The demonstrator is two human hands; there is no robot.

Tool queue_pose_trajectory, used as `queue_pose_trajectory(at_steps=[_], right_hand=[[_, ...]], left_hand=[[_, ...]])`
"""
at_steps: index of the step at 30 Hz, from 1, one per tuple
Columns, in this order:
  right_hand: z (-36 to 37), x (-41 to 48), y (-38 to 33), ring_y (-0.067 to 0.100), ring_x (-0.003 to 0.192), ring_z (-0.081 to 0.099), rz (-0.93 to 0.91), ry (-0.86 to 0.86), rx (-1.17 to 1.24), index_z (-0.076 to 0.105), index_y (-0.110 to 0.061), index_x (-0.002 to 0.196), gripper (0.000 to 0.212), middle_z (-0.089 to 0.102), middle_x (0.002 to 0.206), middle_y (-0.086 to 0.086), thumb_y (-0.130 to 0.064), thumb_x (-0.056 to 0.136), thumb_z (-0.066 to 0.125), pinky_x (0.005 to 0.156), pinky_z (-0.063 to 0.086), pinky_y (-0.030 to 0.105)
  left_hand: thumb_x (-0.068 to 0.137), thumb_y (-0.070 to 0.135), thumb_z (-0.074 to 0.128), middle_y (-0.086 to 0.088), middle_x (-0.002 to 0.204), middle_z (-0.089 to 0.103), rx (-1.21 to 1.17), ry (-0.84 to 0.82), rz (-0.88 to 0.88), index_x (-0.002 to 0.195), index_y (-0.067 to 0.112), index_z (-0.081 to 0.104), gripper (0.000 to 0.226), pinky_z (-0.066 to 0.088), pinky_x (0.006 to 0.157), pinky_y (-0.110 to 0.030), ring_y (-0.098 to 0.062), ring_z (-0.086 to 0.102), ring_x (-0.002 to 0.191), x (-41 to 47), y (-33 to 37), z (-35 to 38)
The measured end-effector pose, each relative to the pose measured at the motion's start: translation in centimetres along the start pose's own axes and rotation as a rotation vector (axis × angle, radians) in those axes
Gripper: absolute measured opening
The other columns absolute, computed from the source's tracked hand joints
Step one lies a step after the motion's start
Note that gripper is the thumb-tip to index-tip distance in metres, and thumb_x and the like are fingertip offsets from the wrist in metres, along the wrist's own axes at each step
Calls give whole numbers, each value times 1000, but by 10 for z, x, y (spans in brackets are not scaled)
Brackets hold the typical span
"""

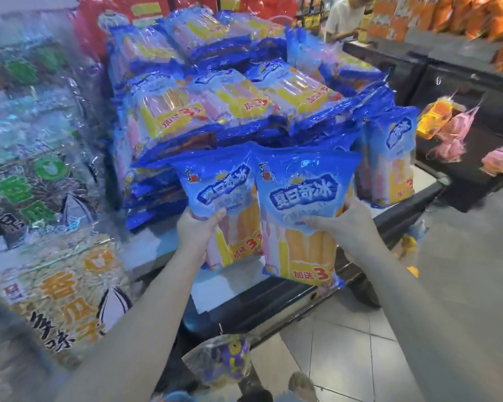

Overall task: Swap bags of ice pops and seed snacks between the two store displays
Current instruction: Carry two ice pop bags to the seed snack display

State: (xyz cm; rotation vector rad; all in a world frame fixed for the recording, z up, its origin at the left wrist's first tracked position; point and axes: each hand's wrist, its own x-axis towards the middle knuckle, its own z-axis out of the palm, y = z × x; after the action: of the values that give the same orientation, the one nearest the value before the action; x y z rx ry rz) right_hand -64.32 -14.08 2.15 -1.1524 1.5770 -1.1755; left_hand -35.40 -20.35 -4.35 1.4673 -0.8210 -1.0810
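I hold two blue ice pop bags upright in front of the ice pop display [215,91]. My left hand [196,230] grips the left ice pop bag [218,187] by its left edge. My right hand [346,224] grips the right ice pop bag [302,198] at its middle. Both bags show yellow, orange and pink pops below a blue printed top. Many more such bags lie stacked flat on the display, and one [389,158] stands at its right end. Seed snack bags [55,288] with green and orange print fill the blurred display at my left.
The display stands on a white shelf with a dark base [273,303]. A small purple and yellow packet [224,358] hangs low in front. Pink and orange net bags [453,126] hang at the right. A person [346,18] stands at the back. Tiled floor [447,256] lies to the right.
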Motion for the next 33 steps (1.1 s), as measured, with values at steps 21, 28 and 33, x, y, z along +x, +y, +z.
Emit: queue_pose_trajectory(at_steps=[21,28,33], right_hand=[[-6,82,15,7,84,80,-3,-256,-68,72,-23,103,43,82,89,-19,-20,70,98,79,65,35],[8,75,4,-8,67,74,-10,-370,-36,72,-20,98,34,78,81,-17,-4,76,92,56,54,8],[28,74,9,-6,63,73,-4,-419,11,72,-13,100,35,79,72,-18,4,76,89,60,60,15]], left_hand=[[78,30,91,5,100,77,179,102,-29,99,27,63,36,62,89,-44,-18,76,93,17,-39,42],[87,24,83,3,116,69,276,-24,59,124,23,52,48,57,97,-42,-16,68,108,0,-58,-5],[94,39,71,-7,147,49,866,-88,147,147,12,48,64,34,120,-42,-25,40,141,-36,-98,-34]])
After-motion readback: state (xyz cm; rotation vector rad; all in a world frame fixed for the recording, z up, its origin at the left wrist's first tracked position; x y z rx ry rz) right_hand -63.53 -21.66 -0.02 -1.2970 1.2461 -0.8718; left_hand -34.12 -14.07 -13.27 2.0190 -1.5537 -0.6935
